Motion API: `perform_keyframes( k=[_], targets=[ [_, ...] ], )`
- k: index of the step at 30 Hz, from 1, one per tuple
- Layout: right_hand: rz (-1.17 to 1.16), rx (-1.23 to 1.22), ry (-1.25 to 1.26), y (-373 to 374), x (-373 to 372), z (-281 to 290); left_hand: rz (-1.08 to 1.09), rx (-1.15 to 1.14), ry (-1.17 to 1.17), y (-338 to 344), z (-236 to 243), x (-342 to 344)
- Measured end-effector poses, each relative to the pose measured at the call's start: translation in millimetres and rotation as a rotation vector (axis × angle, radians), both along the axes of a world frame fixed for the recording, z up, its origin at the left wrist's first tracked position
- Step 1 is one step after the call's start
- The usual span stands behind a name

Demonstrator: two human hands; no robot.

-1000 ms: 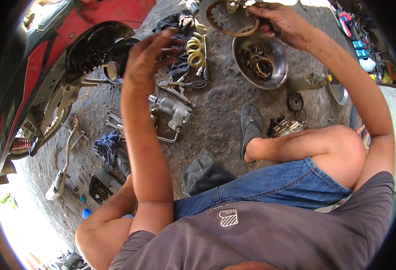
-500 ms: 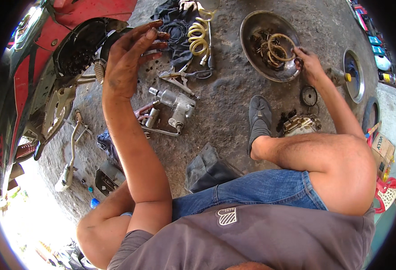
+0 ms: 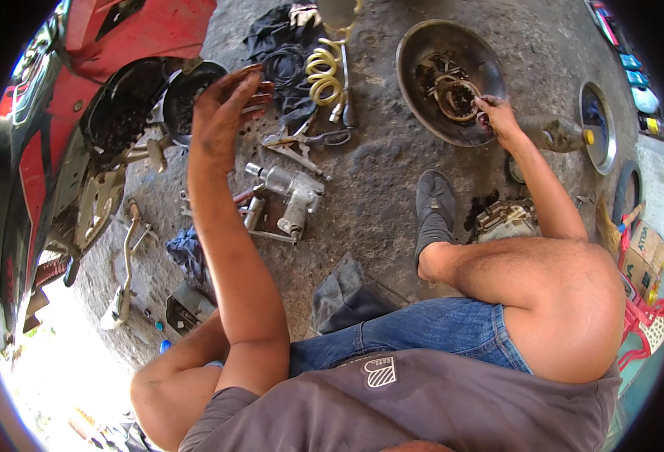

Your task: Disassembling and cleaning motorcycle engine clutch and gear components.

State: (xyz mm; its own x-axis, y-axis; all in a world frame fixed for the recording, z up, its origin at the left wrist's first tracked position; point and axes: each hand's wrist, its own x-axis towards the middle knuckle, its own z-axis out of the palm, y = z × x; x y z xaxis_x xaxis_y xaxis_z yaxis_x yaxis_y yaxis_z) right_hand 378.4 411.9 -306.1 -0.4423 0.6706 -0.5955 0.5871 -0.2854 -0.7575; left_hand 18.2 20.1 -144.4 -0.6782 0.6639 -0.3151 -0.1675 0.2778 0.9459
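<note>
My right hand [image 3: 499, 120] reaches over the near right side of a dark metal basin [image 3: 484, 64]. Its fingers are closed at the edge of thin tan metal rings [image 3: 458, 117], which lie low among small dark parts in the basin. How many rings the fingers grip is hard to see. Raised on the left, my greasy left hand [image 3: 225, 109] has its fingers loosely bent and apart, with nothing visible in them. It is beside a round black pan [image 3: 177, 94] under the red motorcycle [image 3: 136, 34].
An impact wrench [image 3: 290, 192] and metal tools lie mid-floor. Beyond them are a coiled yellow air hose [image 3: 322, 77] and dark cloth [image 3: 294, 102]. A plastic bottle [image 3: 554, 134] lies right of the basin. A metal engine part [image 3: 504, 218] sits by my foot [image 3: 435, 203].
My right hand has lowered the rings into the basin, moving slightly down and left in view. The left hand has shifted a little to the right and down, its fingers still apart.
</note>
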Motion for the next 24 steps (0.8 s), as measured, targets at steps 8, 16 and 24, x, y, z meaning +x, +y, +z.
perform_keyframes(
  k=[8, 16, 24],
  targets=[
    [0.118, 0.156, -0.189, 11.4, -5.5, -36.1, 0.032, -0.159, 0.071, -20.4, -42.0, -21.1],
    [0.479, 0.900, -0.396, 20.4, 2.1, -32.3, -0.371, -0.430, 0.527, -19.2, -46.6, 3.5],
    [0.470, 0.920, -0.145, 28.7, -28.1, 28.7, -1.193, -0.857, 0.695, -165.5, 24.2, -14.5]
  ],
)
